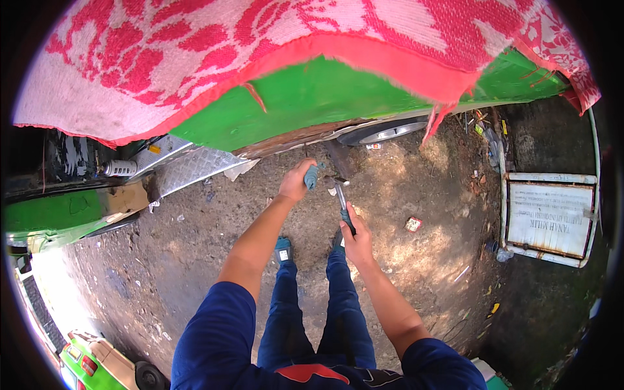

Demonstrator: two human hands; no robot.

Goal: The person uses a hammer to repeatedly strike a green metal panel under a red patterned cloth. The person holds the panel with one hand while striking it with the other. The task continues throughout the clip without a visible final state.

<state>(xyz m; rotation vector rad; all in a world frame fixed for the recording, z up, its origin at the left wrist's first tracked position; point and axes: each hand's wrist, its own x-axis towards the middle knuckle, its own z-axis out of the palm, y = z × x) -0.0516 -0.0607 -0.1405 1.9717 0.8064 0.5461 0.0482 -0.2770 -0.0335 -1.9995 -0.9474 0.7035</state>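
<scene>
My left hand (297, 181) is closed around a blue-grey tool handle (312, 175), held out toward the lower edge of a green vehicle body (305, 97). My right hand (356, 239) grips the dark handle of a hammer (342, 201), its metal head pointing up toward the tool in my left hand. The two hands are close together but apart. Below them are my legs in blue trousers and my blue shoes (283, 250) on the dirt ground.
A red and white patterned mat (260, 39) drapes over the green vehicle. A wheel (383, 132) shows under its edge. A white framed sign board (549, 218) lies at the right. A metal tread plate (188, 170) sits at the left. Litter dots the ground.
</scene>
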